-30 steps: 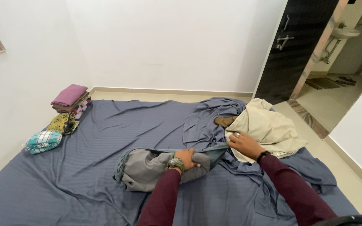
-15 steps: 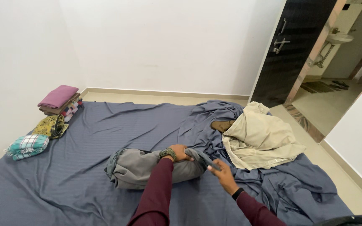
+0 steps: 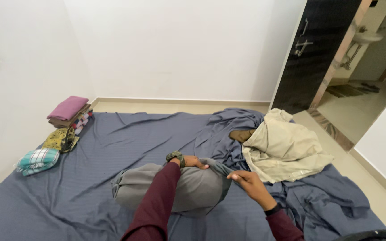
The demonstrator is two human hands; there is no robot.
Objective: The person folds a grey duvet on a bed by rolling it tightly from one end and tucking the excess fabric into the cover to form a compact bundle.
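A grey pillow (image 3: 188,189) in a grey-blue cover lies on the blue-grey bedsheet (image 3: 126,143), raised at its right end. My left hand (image 3: 192,161), with a wristwatch, grips the cover's open edge on top of the pillow. My right hand (image 3: 249,180) pinches the same edge of the cover at the pillow's right end. Both arms wear maroon sleeves.
A beige cloth (image 3: 284,149) lies crumpled at the right over a bunched part of the sheet, with a brown item (image 3: 241,135) beside it. Folded clothes (image 3: 68,114) and a checked cloth (image 3: 38,159) sit at the left by the wall. A dark door (image 3: 311,49) stands open at the right.
My right hand left the beige cloth and came to the pillow cover's edge. The pillow's right end has lifted and the cover is drawn further over it.
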